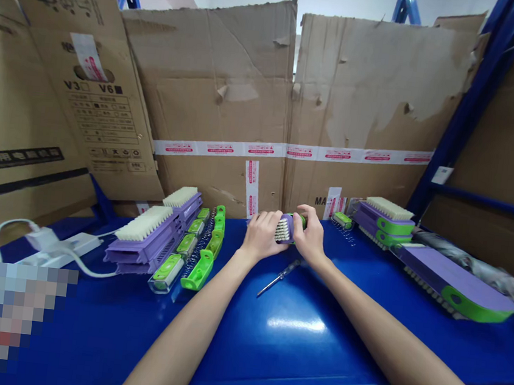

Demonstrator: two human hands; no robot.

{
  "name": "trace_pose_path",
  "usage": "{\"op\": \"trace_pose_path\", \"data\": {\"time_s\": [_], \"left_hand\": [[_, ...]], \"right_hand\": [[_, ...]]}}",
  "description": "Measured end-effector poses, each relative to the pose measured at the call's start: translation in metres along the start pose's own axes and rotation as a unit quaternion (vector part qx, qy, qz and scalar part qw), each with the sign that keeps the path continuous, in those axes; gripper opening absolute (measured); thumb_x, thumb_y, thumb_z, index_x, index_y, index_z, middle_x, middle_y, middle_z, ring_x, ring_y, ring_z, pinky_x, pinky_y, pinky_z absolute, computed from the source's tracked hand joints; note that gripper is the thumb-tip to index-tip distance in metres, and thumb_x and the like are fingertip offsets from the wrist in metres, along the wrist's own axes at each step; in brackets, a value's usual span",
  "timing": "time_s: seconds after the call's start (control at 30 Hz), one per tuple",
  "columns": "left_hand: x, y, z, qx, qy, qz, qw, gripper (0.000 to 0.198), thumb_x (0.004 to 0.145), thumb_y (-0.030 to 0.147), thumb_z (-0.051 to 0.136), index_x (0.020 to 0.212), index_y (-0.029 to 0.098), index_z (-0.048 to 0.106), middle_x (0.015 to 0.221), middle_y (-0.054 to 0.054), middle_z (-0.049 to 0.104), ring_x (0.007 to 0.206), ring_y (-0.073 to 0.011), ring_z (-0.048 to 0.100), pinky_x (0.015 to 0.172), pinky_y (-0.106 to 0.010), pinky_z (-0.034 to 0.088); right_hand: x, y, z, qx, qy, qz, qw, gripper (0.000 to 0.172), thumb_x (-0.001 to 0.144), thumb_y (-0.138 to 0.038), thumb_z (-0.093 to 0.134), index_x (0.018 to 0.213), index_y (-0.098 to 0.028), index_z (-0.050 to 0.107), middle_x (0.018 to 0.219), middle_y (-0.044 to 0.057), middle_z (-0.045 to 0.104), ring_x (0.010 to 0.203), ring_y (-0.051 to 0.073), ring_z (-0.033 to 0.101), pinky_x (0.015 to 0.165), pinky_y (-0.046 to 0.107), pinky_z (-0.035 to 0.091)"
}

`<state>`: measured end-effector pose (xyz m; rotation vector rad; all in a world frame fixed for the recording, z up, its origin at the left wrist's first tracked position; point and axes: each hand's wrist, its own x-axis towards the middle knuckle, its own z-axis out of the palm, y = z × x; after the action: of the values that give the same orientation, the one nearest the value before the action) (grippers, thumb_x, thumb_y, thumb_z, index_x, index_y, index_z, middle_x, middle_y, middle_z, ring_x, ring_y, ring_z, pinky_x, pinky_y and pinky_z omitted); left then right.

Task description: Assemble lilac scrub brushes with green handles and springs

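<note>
Above the middle of the blue table, my left hand [261, 236] is closed around one end of a purple brush [285, 228] with pale bristles. Its bristle side faces me, tilted. At the other end, which carries a green part, my right hand [310, 236] grips with thumb and fingers. Both hands hide much of the brush. Just below them on the table lies a screwdriver [278, 277] with a clear handle. Left of my hands stand green plastic end pieces [198, 270], a row of metal springs [198, 247] and green-and-clear parts [167, 271].
Purple brush bodies [139, 238] with bristles up are stacked at left, near a white power strip [56, 248] with a cable. At right are stacked brushes [385, 221], a longer purple brush [456, 281] and a small green-and-clear part [341, 220]. Cardboard [220, 103] walls the back.
</note>
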<state>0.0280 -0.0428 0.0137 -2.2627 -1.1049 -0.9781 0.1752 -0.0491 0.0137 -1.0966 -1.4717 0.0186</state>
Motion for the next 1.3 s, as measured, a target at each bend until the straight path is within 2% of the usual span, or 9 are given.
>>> {"op": "trace_pose_path", "data": {"time_s": [0.17,0.33,0.47,0.6,0.73,0.9,1.03,1.17,1.3], "left_hand": [[-0.004,-0.002,0.0,0.0,-0.019,0.037,0.999,0.059,0.066,0.044,0.063,0.115,0.014,0.048,0.102,-0.012,0.061,0.094,-0.0282,0.055,0.081,-0.04,0.041],[-0.009,-0.003,0.008,-0.015,-0.039,0.095,0.995,0.056,0.07,0.034,0.058,0.12,0.013,0.043,0.108,-0.014,0.058,0.099,-0.0286,0.053,0.086,-0.04,0.041],[-0.01,-0.005,0.011,-0.032,-0.048,0.109,0.992,0.064,0.073,0.031,0.056,0.13,0.014,0.033,0.12,-0.016,0.053,0.107,-0.0293,0.051,0.09,-0.042,0.041],[-0.01,-0.006,0.011,-0.029,-0.061,0.116,0.991,0.062,0.073,0.03,0.056,0.13,0.015,0.036,0.118,-0.015,0.052,0.108,-0.0298,0.051,0.09,-0.043,0.041],[-0.009,-0.002,0.01,-0.039,-0.049,0.132,0.989,0.063,0.071,0.027,0.058,0.129,0.011,0.037,0.119,-0.017,0.051,0.109,-0.0301,0.05,0.091,-0.042,0.042],[-0.008,0.002,0.009,-0.059,-0.057,0.13,0.988,0.061,0.073,0.026,0.056,0.129,0.014,0.036,0.123,-0.017,0.048,0.113,-0.0299,0.049,0.092,-0.044,0.042],[-0.008,0.004,0.011,-0.045,-0.057,0.114,0.991,0.058,0.075,0.027,0.055,0.128,0.015,0.038,0.121,-0.017,0.049,0.112,-0.0303,0.05,0.093,-0.045,0.041],[-0.01,0.003,0.012,-0.008,-0.043,0.077,0.996,0.062,0.072,0.031,0.061,0.128,0.014,0.04,0.123,-0.018,0.05,0.116,-0.0315,0.047,0.104,-0.052,0.029],[-0.013,-0.008,0.009,-0.005,-0.037,0.005,0.999,0.081,0.064,0.05,0.07,0.129,0.013,0.038,0.129,-0.02,0.045,0.124,-0.0346,0.04,0.108,-0.058,0.019]], "right_hand": [[-0.001,0.005,0.004,0.006,-0.057,-0.015,0.998,0.034,0.092,-0.039,0.032,0.113,-0.022,0.053,0.109,0.009,0.059,0.099,0.022,0.057,0.088,0.038,0.045],[-0.004,0.014,0.006,-0.008,-0.118,-0.009,0.993,0.046,0.092,-0.046,0.032,0.129,-0.022,0.044,0.106,0.009,0.057,0.099,0.024,0.057,0.09,0.042,0.044],[-0.006,0.017,0.007,-0.003,-0.115,-0.009,0.993,0.049,0.092,-0.048,0.031,0.133,-0.024,0.04,0.106,0.009,0.057,0.102,0.025,0.056,0.091,0.043,0.044],[-0.008,0.017,0.009,0.002,-0.095,-0.002,0.995,0.051,0.091,-0.049,0.032,0.135,-0.024,0.037,0.108,0.009,0.057,0.103,0.025,0.056,0.091,0.044,0.044],[-0.01,0.015,0.013,0.022,-0.066,0.022,0.997,0.052,0.091,-0.048,0.029,0.135,-0.021,0.037,0.109,0.01,0.057,0.1,0.025,0.057,0.089,0.043,0.044],[-0.01,0.014,0.013,0.025,-0.043,0.03,0.998,0.05,0.09,-0.048,0.033,0.131,-0.021,0.042,0.1,0.008,0.06,0.09,0.023,0.059,0.085,0.04,0.045],[-0.006,0.016,0.012,0.051,-0.05,0.032,0.997,0.047,0.09,-0.048,0.033,0.121,-0.018,0.05,0.104,0.01,0.062,0.092,0.022,0.059,0.085,0.038,0.046],[-0.003,0.019,0.013,0.062,-0.084,0.033,0.994,0.038,0.088,-0.045,0.039,0.111,-0.02,0.057,0.103,0.009,0.066,0.093,0.022,0.061,0.085,0.038,0.046],[0.0,0.032,0.014,0.049,-0.095,0.062,0.992,0.036,0.088,-0.042,0.038,0.105,-0.02,0.06,0.101,0.009,0.067,0.094,0.023,0.062,0.083,0.038,0.047]]}}
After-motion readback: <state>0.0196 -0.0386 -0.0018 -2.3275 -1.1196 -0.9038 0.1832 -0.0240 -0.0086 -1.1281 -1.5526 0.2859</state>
